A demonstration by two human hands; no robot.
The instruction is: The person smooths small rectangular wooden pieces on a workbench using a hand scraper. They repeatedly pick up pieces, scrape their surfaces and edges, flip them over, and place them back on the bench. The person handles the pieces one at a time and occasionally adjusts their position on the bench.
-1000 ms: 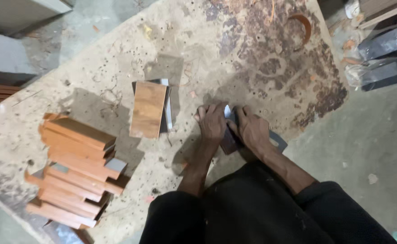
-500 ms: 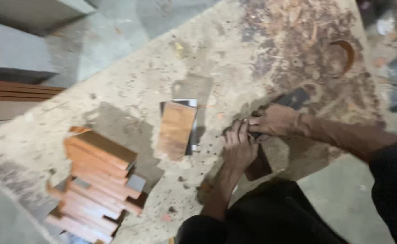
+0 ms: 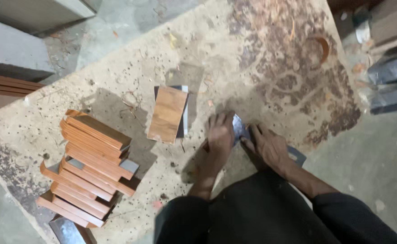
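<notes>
Fingers (image 3: 221, 121) of both hands spread flat, pressing down on grey panel (image 3: 240, 128), palms down.

Single head cam, looks steeply down from above onto worktable (image 3: 117, 58). Moderately near. Wearer's torso at bottom edge; table runs diagonally, its edge lower right. Floor shows beyond table, top left and right.
</notes>
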